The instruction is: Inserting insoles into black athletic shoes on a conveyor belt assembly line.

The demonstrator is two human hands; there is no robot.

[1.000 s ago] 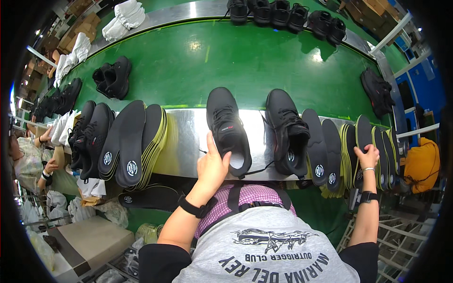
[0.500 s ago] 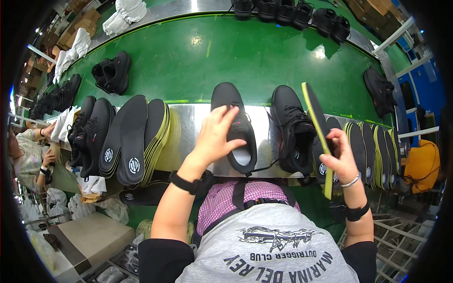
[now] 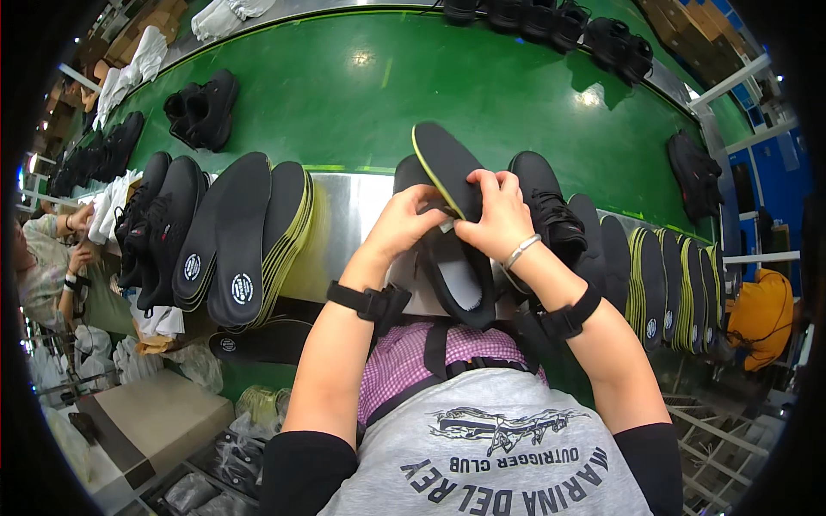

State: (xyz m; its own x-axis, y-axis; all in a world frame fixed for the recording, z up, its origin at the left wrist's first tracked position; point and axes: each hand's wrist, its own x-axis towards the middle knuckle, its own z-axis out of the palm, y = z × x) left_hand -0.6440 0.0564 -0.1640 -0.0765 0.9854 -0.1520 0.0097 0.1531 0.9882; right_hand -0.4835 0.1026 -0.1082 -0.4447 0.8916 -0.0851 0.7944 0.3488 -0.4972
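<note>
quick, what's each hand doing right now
Left hand: closed on the black shoe, by its opening.
Right hand: closed on the black insole, at its lower end.

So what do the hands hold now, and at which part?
Both the left hand and right hand hold a black insole by its near end, over a black shoe.

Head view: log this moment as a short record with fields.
setting: metal bench edge beside a green conveyor belt
left hand: on the black shoe
right hand: gripping a black insole with a yellow-green edge over that shoe
left of hands: stack of insoles
right of hands: second black shoe, more insoles
</note>
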